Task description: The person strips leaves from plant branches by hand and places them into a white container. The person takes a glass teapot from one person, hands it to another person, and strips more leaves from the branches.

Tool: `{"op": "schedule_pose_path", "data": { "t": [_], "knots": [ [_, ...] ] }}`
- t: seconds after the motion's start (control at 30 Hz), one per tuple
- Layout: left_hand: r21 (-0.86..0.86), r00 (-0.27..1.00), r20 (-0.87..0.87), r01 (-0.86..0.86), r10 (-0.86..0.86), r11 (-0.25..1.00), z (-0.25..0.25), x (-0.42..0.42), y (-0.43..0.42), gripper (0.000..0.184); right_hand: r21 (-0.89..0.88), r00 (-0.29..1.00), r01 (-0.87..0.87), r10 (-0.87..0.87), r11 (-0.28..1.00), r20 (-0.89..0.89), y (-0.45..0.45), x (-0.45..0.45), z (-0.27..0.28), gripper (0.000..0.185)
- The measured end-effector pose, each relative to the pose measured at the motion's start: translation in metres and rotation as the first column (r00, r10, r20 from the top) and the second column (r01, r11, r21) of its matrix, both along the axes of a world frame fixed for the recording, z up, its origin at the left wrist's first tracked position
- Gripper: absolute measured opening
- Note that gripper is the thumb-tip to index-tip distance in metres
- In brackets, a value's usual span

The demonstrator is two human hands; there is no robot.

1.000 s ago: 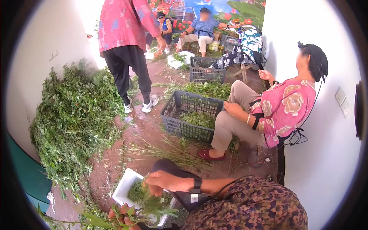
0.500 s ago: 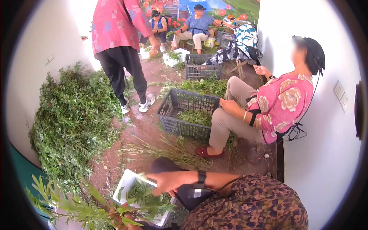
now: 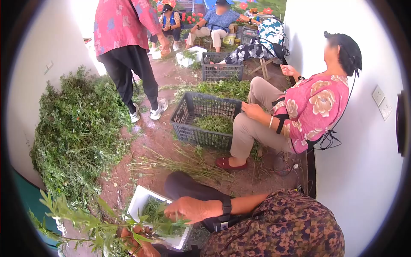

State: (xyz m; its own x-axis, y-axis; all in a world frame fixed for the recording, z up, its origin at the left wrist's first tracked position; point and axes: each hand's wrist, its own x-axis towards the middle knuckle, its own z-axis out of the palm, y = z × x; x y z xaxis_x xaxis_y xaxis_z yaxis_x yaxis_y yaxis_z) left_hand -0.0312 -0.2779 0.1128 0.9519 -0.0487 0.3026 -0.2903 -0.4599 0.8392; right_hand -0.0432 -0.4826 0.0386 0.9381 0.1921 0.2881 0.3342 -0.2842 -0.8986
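My left hand (image 3: 139, 243), at the bottom of the head view, is closed around leafy green stems (image 3: 92, 220) that spread out to the left. Just to its right my right hand (image 3: 191, 209) hovers over a white foam box (image 3: 138, 201), its fingers curled. Green sprigs (image 3: 173, 225) show right below those fingers; whether they are pinched between them is hidden. Plucked leaves (image 3: 152, 210) lie inside the box, which stands by my dark-trousered knee (image 3: 184, 184).
A large heap of cut greenery (image 3: 81, 137) lies along the left wall. Bare stalks (image 3: 184, 162) cover the floor ahead. Beyond them is a black plastic crate (image 3: 201, 139) with greens. A seated person (image 3: 317, 103) is at right, a standing person (image 3: 128, 51) ahead; others sit behind.
My right hand, blurred with fingers stretched leftward before, has drawn slightly right and down, its fingers now curled. My left hand still grips the stems. The view has shifted a little.
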Motion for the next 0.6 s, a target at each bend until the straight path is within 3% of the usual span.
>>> {"op": "schedule_pose_path", "data": {
  "t": [0.07, 0.1, 0.2, 0.23, 0.3, 0.4, 0.47, 0.5, 0.6],
  "knots": [
    [0.034, 0.997, -0.01, -0.082, 0.082, 0.996, -0.009, 0.002, 0.004, 0.038, 0.012, 0.993, -0.015, 0.013, 1.0, 0.117, 0.007, -0.005, 0.008, 0.007],
    [0.511, 0.957, 0.279, -0.077, -0.081, 0.856, -0.002, 0.007, 0.012, 0.043, -0.069, 0.988, -0.024, 0.034, 0.997, 0.154, 0.009, -0.002, 0.005, 0.008],
    [0.165, 0.998, -0.048, -0.034, 0.042, 0.986, 0.004, -0.001, 0.003, 0.043, 0.121, 0.976, -0.15, 0.127, 0.981, 0.177, 0.009, -0.003, 0.007, 0.009],
    [0.094, 0.999, 0.018, -0.05, 0.049, 0.994, 0.0, -0.001, 0.003, 0.039, 0.098, 0.978, -0.194, 0.185, 0.976, 0.095, 0.008, -0.003, 0.006, 0.012],
    [0.091, 0.997, -0.025, -0.077, 0.08, 0.993, 0.001, -0.001, 0.002, 0.038, 0.065, 0.955, -0.283, 0.288, 0.957, -0.075, 0.005, -0.003, 0.002, 0.019],
    [0.076, 0.995, -0.038, -0.084, 0.087, 0.994, 0.0, -0.001, 0.003, 0.036, 0.128, 0.933, -0.327, 0.342, 0.936, -0.114, 0.007, -0.005, 0.003, 0.019],
    [0.047, 0.999, 0.024, -0.04, 0.039, 0.998, -0.005, 0.001, 0.007, 0.036, 0.152, 0.926, -0.293, 0.319, 0.944, -0.2, 0.005, -0.009, 0.013, 0.016],
    [-0.119, 0.99, -0.121, -0.089, 0.074, 0.989, 0.002, -0.004, 0.003, 0.038, 0.163, 0.92, -0.275, 0.309, 0.947, -0.242, 0.005, -0.01, 0.017, 0.015],
    [-0.092, 0.974, -0.161, -0.173, 0.157, 0.981, 0.005, -0.004, 0.0, 0.043, 0.243, 0.988, 0.024, 0.015, 0.97, -0.156, 0.013, -0.009, 0.004, 0.011]
  ]
}}
